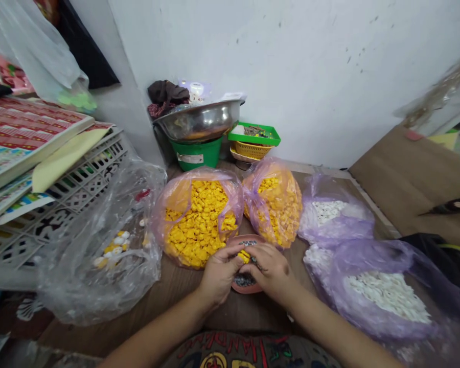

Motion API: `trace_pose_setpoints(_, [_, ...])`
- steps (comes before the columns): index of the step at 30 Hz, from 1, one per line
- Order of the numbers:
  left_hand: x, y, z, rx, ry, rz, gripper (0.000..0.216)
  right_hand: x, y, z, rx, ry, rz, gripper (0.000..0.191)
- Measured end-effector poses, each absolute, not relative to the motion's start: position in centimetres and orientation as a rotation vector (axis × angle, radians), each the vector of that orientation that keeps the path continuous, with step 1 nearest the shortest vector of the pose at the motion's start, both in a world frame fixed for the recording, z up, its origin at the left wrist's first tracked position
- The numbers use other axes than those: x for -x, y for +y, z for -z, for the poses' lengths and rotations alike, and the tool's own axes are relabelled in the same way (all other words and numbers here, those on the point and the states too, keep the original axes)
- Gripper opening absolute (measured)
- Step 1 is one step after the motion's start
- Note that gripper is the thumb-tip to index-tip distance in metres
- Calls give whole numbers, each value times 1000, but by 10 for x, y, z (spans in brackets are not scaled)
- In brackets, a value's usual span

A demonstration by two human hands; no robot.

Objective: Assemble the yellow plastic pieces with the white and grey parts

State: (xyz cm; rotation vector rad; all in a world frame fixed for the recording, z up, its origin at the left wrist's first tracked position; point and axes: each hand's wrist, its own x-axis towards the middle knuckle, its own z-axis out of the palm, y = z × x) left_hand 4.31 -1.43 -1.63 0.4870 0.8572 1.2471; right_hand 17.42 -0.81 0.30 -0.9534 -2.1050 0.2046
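My left hand (217, 273) and my right hand (271, 270) meet over a small reddish bowl (247, 289) of tiny dark parts on the wooden floor. Both are closed in a pinch on a small yellow plastic piece (244, 255) held between them. Just behind the bowl stand two purple bags of yellow pieces, one on the left (199, 221) and one on the right (275, 204). To the right lie two purple bags of white pieces, the near one (387, 292) and the far one (329, 212).
A clear bag (107, 250) with a few white and yellow assembled pieces lies at the left, beside a white plastic crate (72, 194) stacked with printed sheets. Against the wall stand a steel basin (199, 121) on a green bucket (197, 153), and a green tray (255, 134) over a yellow basket.
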Motion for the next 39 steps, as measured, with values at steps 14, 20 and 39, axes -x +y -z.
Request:
trace_pose_setpoints(14, [-38,-16,17,-673,876,-1309,23,-174,-20,-11,881,-2053,-236,17])
trace_pose_setpoints(20, [-36,-14,9,-837,890,-1267,23,-182,-27,-20,1063,-2167,-289,22])
trace_pose_setpoints(39, [-44,-21,-22,-1486,919,-1120,21,-195,-43,-16,1138,-2270,22,30])
